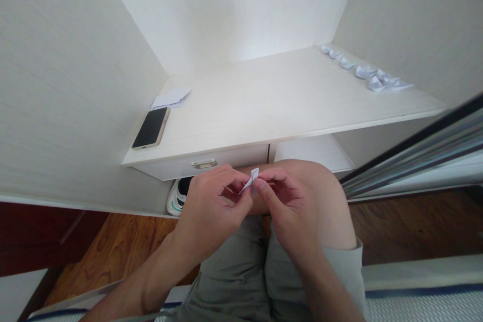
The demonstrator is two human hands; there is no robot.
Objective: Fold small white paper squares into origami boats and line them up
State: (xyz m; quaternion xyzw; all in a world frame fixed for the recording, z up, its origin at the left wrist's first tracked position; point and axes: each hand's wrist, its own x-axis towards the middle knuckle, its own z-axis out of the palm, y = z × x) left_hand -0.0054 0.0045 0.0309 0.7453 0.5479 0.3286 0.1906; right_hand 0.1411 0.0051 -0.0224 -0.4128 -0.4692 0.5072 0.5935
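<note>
Between my two hands, above my knees, is a small piece of folded white paper (253, 176). My left hand (215, 201) pinches its left side between thumb and fingertips. On the other side my right hand (289, 204) grips it, with the thumb pressed against the forefinger. Part of the paper is hidden behind the fingertips. Several small folded paper shapes (366, 71) lie in a row along the right side of the white shelf (249, 105).
At the shelf's left side lie a few flat white paper pieces (171, 98) and a phone (151, 128). Below the shelf are a drawer with a metal handle (204, 164) and a white shoe (175, 198). A dark-edged metal rail (418, 146) slants at the right.
</note>
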